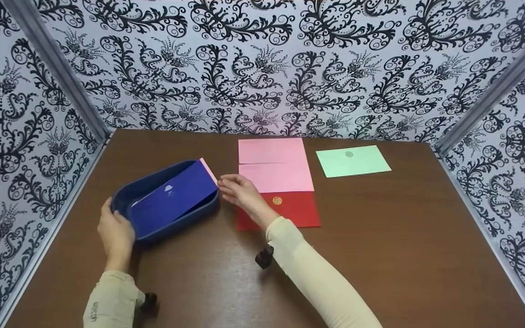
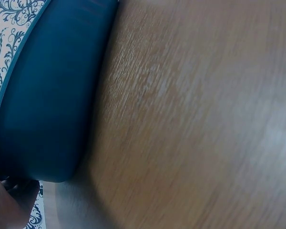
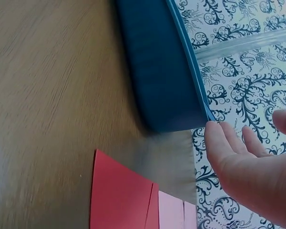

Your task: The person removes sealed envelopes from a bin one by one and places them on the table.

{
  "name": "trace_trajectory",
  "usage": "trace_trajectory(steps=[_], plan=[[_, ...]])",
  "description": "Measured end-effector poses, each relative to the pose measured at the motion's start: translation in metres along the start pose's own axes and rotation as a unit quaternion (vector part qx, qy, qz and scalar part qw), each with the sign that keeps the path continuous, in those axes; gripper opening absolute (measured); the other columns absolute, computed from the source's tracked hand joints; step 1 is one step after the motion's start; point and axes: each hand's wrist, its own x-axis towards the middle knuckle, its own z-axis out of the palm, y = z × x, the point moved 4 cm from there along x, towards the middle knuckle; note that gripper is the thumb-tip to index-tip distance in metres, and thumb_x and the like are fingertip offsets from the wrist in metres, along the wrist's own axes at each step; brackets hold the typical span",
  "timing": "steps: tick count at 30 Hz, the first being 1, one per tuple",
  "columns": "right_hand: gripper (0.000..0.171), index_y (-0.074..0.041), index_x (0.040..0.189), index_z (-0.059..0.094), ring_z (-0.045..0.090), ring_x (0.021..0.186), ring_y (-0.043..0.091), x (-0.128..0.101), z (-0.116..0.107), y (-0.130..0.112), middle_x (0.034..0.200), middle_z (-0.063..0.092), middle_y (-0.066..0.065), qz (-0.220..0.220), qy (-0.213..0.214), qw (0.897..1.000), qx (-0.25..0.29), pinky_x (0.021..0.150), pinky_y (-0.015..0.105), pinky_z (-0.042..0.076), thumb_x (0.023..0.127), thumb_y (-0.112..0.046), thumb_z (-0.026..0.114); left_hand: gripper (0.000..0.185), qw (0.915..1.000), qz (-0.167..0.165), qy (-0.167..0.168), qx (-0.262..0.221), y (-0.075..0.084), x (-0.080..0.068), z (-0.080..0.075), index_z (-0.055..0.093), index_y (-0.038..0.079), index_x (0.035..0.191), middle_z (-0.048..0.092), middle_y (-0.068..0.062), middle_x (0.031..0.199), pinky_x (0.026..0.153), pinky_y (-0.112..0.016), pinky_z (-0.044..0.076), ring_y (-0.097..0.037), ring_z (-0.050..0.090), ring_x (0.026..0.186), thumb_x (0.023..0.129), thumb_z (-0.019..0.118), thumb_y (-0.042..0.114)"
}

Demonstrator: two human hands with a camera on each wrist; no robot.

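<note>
Left hand (image 1: 115,230) grips tub (image 1: 178,225); best hold steady. Right hand (image 1: 246,196) loose, fingers near corner of blue card (image 1: 171,198): press softly, don't bend it.

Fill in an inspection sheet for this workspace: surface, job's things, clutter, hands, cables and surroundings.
Surface: brown table, wood-grained, with glare.
Job's things: blue tray; blue envelope leaning inside, pink strip along its end.
Clutter: pink paper and red envelope adjoining; green envelope apart, to their right.
Hands: left hand grips the tray's left end; right hand is at the opposite end, contact with the envelope unclear.
Cables: nothing seen.
Surroundings: black-and-white patterned walls, grey posts.
</note>
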Motion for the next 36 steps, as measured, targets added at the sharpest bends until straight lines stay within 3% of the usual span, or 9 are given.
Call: trace_trajectory(steps=[8, 24, 32, 36], plan=[[0.036, 0.005, 0.134, 0.051, 0.059, 0.129, 0.035, 0.0006, 0.0028, -0.0009, 0.138, 0.057, 0.028, -0.012, -0.001, 1.000, 0.008, 0.106, 0.042, 0.050, 0.103, -0.013, 0.051, 0.048, 0.9998, 0.014, 0.015, 0.000, 0.0013, -0.0033, -0.0013, 0.032, 0.001, 0.153, 0.042, -0.032, 0.149, 0.115, -0.060, 0.032, -0.053, 0.040, 0.135, 0.105, 0.028, 0.004], [0.036, 0.005, 0.134, 0.052, 0.060, 0.129, 0.033, 0.0025, 0.0031, 0.0022, 0.137, 0.058, 0.025, -0.018, 0.010, 1.000, 0.005, 0.103, 0.038, 0.053, 0.102, -0.013, 0.053, 0.049, 1.0000, 0.004, -0.002, -0.003, 0.0007, -0.0001, -0.0003, 0.029, 0.004, 0.155, 0.039, -0.031, 0.152, 0.115, -0.061, 0.031, -0.053, 0.038, 0.137, 0.106, 0.026, 0.007], [0.036, 0.005, 0.133, 0.051, 0.062, 0.125, 0.035, 0.0001, 0.0045, -0.0004, 0.135, 0.058, 0.026, -0.023, 0.007, 0.999, 0.043, 0.100, 0.039, 0.054, 0.102, -0.012, 0.053, 0.049, 1.0000, 0.006, 0.002, 0.000, -0.0007, 0.0005, 0.0003, 0.029, 0.003, 0.155, 0.039, -0.031, 0.152, 0.116, -0.059, 0.031, -0.052, 0.037, 0.138, 0.106, 0.027, 0.006], [0.036, 0.005, 0.134, 0.050, 0.061, 0.126, 0.036, 0.0004, 0.0067, -0.0015, 0.137, 0.057, 0.027, -0.015, 0.004, 0.996, 0.089, 0.103, 0.041, 0.053, 0.102, -0.012, 0.053, 0.049, 0.9999, 0.014, 0.006, -0.001, -0.0017, 0.0001, 0.0000, 0.030, 0.002, 0.154, 0.039, -0.030, 0.152, 0.117, -0.058, 0.030, -0.050, 0.037, 0.140, 0.105, 0.027, 0.006]])
